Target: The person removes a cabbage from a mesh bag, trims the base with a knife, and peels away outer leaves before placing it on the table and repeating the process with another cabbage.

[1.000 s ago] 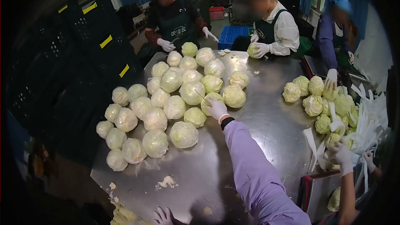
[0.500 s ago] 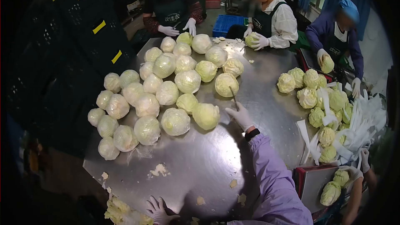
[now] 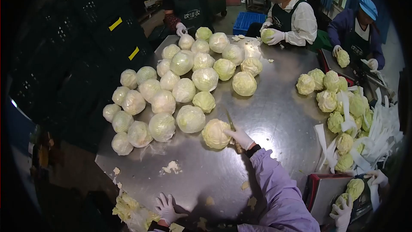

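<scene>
Pale yellow-green, the near cabbage [image 3: 214,134] sits on the steel table [image 3: 274,86], just beside the wrapped cabbages [image 3: 162,126], at a spot nearer the body than half a second ago. The right hand [image 3: 240,138], apart from it then, now meets its right side with fingers closed round a knife [image 3: 231,121], which puts this head within easy reach of the blade. The left hand [image 3: 168,209] grasps nothing, fingers spread low in view, near loose leaves [image 3: 128,206]. Wrapped cabbages crowd the far left, leaving little room that way; the widest stretch of steel runs rightward to the cabbage heap [image 3: 327,101]. Leaf scraps [image 3: 171,167] dot the nearer surface, and a red-edged metal platform [image 3: 328,193] bounds the lower right.
</scene>
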`<act>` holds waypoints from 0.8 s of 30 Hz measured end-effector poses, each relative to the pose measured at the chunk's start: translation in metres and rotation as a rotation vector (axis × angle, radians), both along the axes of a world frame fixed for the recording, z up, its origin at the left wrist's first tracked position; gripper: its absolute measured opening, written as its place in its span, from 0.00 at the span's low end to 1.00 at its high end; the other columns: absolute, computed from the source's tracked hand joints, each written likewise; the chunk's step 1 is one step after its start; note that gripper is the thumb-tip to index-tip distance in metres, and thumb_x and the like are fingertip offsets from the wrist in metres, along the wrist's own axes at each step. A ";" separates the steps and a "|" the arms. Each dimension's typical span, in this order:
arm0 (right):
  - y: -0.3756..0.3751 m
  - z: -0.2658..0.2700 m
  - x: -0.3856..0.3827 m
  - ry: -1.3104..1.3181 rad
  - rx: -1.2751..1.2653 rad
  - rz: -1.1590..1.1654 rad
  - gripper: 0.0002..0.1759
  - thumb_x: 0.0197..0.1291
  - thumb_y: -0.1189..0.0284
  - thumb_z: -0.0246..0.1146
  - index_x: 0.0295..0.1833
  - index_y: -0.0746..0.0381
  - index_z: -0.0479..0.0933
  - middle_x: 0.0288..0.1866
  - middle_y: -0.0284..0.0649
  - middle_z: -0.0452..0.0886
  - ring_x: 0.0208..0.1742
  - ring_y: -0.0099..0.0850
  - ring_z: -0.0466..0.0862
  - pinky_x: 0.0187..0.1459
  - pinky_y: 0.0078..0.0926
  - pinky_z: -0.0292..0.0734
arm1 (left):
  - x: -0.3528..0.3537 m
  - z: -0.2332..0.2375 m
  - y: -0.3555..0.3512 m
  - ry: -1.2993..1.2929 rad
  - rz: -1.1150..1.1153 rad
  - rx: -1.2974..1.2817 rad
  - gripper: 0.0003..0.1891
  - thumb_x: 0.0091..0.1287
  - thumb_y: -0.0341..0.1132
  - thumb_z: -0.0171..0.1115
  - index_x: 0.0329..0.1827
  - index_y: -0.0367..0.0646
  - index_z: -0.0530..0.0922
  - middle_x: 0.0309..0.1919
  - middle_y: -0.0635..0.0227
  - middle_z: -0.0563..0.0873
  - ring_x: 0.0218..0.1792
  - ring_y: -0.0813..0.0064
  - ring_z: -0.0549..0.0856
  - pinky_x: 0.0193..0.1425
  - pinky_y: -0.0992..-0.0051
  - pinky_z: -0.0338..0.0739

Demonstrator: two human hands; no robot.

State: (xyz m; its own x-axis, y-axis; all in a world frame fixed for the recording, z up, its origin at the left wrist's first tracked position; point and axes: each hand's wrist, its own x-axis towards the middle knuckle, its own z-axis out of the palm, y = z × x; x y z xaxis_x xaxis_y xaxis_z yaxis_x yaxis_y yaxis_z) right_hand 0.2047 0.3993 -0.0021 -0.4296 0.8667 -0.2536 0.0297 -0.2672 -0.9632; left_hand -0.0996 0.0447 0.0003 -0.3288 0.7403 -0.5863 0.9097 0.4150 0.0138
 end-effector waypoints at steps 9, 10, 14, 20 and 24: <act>-0.226 0.032 0.009 0.208 -0.413 0.013 0.28 0.65 0.58 0.61 0.59 0.69 0.70 0.34 0.33 0.80 0.24 0.17 0.76 0.23 0.13 0.71 | 0.114 0.081 0.035 -1.412 0.600 0.442 0.56 0.56 0.27 0.71 0.77 0.42 0.34 0.75 0.47 0.49 0.74 0.58 0.56 0.71 0.65 0.61; -0.253 0.024 0.010 0.059 -0.364 0.054 0.31 0.63 0.58 0.64 0.61 0.69 0.67 0.34 0.34 0.80 0.24 0.17 0.78 0.23 0.14 0.72 | 0.123 0.080 0.023 -1.410 0.626 0.425 0.56 0.56 0.27 0.71 0.77 0.42 0.34 0.75 0.47 0.49 0.74 0.58 0.56 0.71 0.65 0.61; -0.336 0.036 0.016 -0.008 -0.472 0.067 0.30 0.62 0.63 0.66 0.62 0.68 0.66 0.34 0.37 0.81 0.25 0.19 0.79 0.24 0.15 0.73 | 0.127 0.074 -0.008 -1.379 0.557 0.450 0.58 0.52 0.35 0.77 0.74 0.28 0.38 0.65 0.50 0.66 0.64 0.62 0.71 0.67 0.68 0.69; -0.401 0.031 0.037 -0.120 -0.399 0.123 0.21 0.67 0.67 0.59 0.63 0.60 0.67 0.35 0.37 0.81 0.27 0.23 0.82 0.26 0.22 0.77 | 0.111 0.039 -0.044 -0.871 0.035 0.541 0.56 0.43 0.43 0.81 0.71 0.30 0.53 0.62 0.47 0.67 0.64 0.56 0.71 0.64 0.63 0.71; -0.404 0.044 0.047 -0.725 0.515 0.077 0.25 0.64 0.69 0.56 0.66 0.58 0.64 0.40 0.46 0.79 0.28 0.42 0.83 0.28 0.40 0.79 | 0.127 0.050 -0.035 -0.703 -0.099 0.569 0.55 0.44 0.47 0.80 0.70 0.31 0.55 0.63 0.45 0.67 0.63 0.51 0.71 0.64 0.62 0.70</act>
